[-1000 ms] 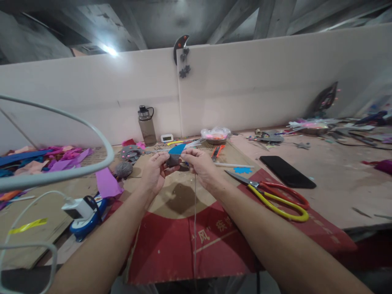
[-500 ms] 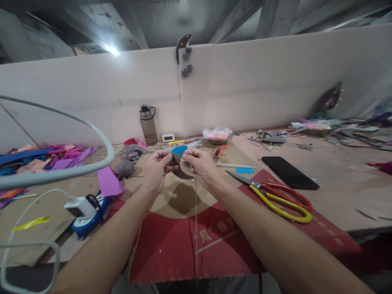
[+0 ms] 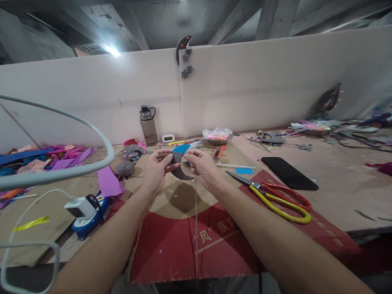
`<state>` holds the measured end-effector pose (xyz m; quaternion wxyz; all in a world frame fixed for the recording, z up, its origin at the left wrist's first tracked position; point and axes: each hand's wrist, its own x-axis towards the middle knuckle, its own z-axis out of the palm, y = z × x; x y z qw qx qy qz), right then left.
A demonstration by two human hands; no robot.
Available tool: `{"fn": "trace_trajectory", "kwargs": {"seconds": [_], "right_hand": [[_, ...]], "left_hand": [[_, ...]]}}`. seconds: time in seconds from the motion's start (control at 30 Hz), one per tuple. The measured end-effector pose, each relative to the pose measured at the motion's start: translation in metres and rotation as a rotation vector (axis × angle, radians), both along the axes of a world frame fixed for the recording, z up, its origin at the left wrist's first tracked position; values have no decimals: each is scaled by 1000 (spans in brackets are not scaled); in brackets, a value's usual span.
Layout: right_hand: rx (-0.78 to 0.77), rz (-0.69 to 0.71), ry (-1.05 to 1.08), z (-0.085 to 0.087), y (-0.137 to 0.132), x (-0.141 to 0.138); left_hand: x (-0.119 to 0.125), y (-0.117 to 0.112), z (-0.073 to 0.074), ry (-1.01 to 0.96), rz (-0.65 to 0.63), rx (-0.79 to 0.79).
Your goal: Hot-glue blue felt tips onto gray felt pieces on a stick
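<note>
Both my hands meet above the middle of the cardboard sheet (image 3: 183, 204). My left hand (image 3: 157, 169) pinches the left edge of a curved grey and blue felt piece (image 3: 179, 163). My right hand (image 3: 200, 165) pinches its right edge, fingers closed. A thin thread (image 3: 196, 220) hangs straight down from under my right hand toward the table's near edge. The lower grey tip of the felt curves down between the two hands.
Red and yellow scissors (image 3: 275, 196) lie right of my hands, a black phone (image 3: 289, 172) beyond them. At the back wall stand a water bottle (image 3: 148, 126) and a bowl (image 3: 216, 136). Felt scraps (image 3: 61, 157), a white charger with cable (image 3: 79, 206) and a grey yarn ball (image 3: 125, 168) lie left.
The felt piece has turned between my fingers: more of its grey curved part now hangs below the hands. Both hands stayed nearly in place.
</note>
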<state>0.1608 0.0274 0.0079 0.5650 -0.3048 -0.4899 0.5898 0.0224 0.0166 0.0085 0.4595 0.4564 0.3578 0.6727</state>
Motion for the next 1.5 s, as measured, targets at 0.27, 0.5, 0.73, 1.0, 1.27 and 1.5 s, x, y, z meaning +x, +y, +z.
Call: {"fn": "trace_trajectory", "kwargs": {"seconds": [0.27, 0.5, 0.73, 1.0, 1.27, 1.5], "right_hand": [[0, 14, 18, 1, -2, 0], [52, -45, -19, -1, 0, -4], [118, -97, -108, -4, 2, -7], [226, -138, -220, -1, -2, -7], [529, -263, -393, -6, -5, -8], [566, -389, -493, -7, -4, -4]], "left_hand": [[0, -1, 3, 54, -39, 11], [3, -1, -2, 211, -39, 102], [6, -6, -2, 478, 112, 216], [11, -10, -4, 467, 30, 112], [11, -6, -6, 480, 45, 156], [9, -4, -9, 367, 87, 43]]}}
